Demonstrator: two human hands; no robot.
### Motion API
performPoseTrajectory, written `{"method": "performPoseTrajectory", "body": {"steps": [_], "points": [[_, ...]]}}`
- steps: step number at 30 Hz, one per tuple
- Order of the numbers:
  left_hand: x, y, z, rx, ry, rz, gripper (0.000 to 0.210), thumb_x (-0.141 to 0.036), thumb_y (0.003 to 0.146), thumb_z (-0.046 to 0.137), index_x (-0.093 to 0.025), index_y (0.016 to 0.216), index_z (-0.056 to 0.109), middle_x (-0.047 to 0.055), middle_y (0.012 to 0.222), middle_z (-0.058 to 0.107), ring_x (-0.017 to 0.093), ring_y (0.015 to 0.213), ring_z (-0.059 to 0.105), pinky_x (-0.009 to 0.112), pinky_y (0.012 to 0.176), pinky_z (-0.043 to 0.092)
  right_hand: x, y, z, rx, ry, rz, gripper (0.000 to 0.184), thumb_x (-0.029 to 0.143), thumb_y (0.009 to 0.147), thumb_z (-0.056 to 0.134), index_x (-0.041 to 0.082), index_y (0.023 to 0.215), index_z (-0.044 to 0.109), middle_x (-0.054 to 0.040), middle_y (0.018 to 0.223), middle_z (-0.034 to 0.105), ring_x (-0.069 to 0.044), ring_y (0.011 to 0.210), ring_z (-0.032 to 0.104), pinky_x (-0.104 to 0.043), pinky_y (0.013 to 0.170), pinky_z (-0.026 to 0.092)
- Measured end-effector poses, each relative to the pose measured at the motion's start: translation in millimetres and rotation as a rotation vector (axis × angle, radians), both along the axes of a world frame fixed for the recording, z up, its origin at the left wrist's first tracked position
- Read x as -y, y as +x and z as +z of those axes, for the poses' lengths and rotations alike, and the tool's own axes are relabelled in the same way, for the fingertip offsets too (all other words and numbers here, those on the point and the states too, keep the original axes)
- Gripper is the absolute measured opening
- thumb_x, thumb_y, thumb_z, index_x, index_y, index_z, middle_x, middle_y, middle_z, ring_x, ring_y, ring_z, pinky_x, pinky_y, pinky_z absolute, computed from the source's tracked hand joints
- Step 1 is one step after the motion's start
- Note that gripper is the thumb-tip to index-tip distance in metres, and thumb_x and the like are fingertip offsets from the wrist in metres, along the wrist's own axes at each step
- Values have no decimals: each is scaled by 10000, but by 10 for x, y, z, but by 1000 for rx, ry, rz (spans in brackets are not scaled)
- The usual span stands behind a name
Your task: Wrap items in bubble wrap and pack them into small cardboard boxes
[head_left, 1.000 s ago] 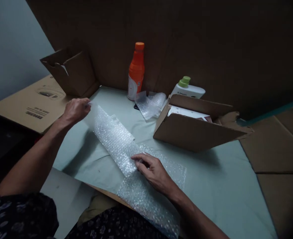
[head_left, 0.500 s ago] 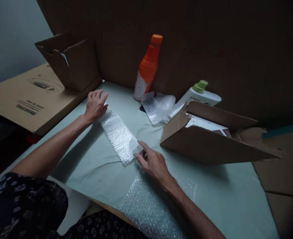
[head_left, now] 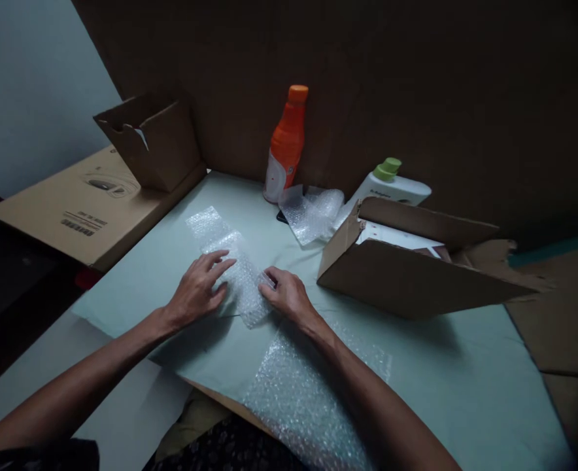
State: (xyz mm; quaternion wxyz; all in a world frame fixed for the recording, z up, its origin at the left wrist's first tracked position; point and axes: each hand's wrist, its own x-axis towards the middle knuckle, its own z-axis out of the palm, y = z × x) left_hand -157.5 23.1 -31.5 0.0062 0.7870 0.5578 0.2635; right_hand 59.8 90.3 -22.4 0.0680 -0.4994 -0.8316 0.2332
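A long strip of bubble wrap [head_left: 242,261] lies slantwise on the pale green tabletop. At its near right edge, my right hand [head_left: 288,296] pinches the plastic between thumb and fingers. My left hand [head_left: 198,288] is over the strip's left edge with fingers spread and nothing gripped; whether the fingertips touch the plastic I cannot tell. Beneath my right forearm spreads a larger sheet of bubble wrap [head_left: 303,392], which reaches over the table's front edge.
An orange bottle [head_left: 288,140], a crumpled piece of bubble wrap [head_left: 313,212] and a leaning white bottle with a green cap [head_left: 391,186] stand at the back. An open cardboard box [head_left: 416,278] is on the right. Another open box [head_left: 156,144] rests on a flat carton [head_left: 87,203] at left.
My left hand has come back from the strip's far end to its middle. My right hand has closed on the near right edge, which now lifts slightly. The view has shifted a little.
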Motion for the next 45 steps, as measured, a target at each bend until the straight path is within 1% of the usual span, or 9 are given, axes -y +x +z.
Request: {"method": "performPoseTrajectory", "body": {"steps": [5, 10, 15, 22, 26, 32, 36, 40, 45], "points": [[-377, 35, 543, -148, -381, -155, 704, -184, 769, 591, -238, 1460, 467, 121, 1493, 521, 191, 907, 684, 324, 813, 539, 296, 197, 417, -20, 187, 167, 219, 148, 884, 623, 207, 1062, 737, -65, 979, 733, -216, 967, 595, -342, 863, 332], [-532, 40, 617, -195, -645, -261, 236, -190, 740, 588, -205, 914, 746, -18, 658, 692, 149, 607, 626, 224, 592, 433, 483, 419, 594, -91, 339, 203, 102, 159, 886, 659, 203, 925, 742, -53, 899, 706, -208, 902, 587, -345, 825, 351], [-704, 22, 540, -98, -457, -161, 210, -194, 765, 561, -210, 856, 749, 11, 728, 714, 168, 646, 649, 246, 624, 466, 414, 476, 607, -283, 459, 182, 137, 128, 907, 596, 199, 936, 710, -64, 1048, 726, -203, 961, 641, -334, 834, 425], [-1228, 112, 1025, 169, 259, -80, 380, -220, 807, 656, -179, 1184, 667, 135, 1496, 481, 279, 1372, 482, 433, 1134, 399, 346, 438, 1162, -432, 877, 217, 159, 117, 926, 563, 196, 1032, 653, -62, 1089, 747, -208, 1019, 664, -365, 930, 430], [-1133, 31, 679, 184, 229, -59, 527, -267, 829, 648, -184, 1341, 557, 153, 1535, 433, 280, 1426, 425, 462, 1178, 360, 435, 378, 1074, -349, 824, 271, 183, 130, 937, 521, 211, 1037, 653, -58, 1104, 744, -211, 1006, 649, -369, 922, 410], [-730, -270, -166, -13, -282, -79, 785, -279, 744, 699, -157, 1476, 445, 225, 1573, 387, 370, 1400, 474, 475, 1088, 469, 668, 84, 315, 13, 505, 537, 135, 98, 919, 544, 176, 901, 654, -60, 910, 735, -200, 812, 606, -354, 790, 350], [-371, -469, -44, -108, -371, 27, 798, -134, 735, 600, -220, 1506, 413, 212, 1632, 295, 378, 1287, 584, 530, 1032, 496, 713, -53, 186, 130, 321, 603, 126, 74, 889, 578, 174, 886, 654, -50, 858, 729, -184, 772, 614, -337, 742, 328], [259, -354, 139, 124, -381, -245, 846, -153, 779, 584, -290, 1562, 295, 125, 1596, 410, 320, 1434, 441, 543, 1154, 392, 612, -136, 250, 37, 238, 608, 138, 82, 868, 588, 180, 924, 667, -48, 873, 748, -189, 788, 641, -328, 746, 351], [848, 146, -122, 541, -454, -116, 728, -247, 808, 634, -274, 1502, 415, 128, 1486, 550, 295, 1301, 582, 488, 1068, 499, 550, -89, 211, -138, 65, 585, 260, 117, 868, 649, 204, 1112, 674, -35, 978, 766, -184, 852, 672, -314, 793, 419]]}}
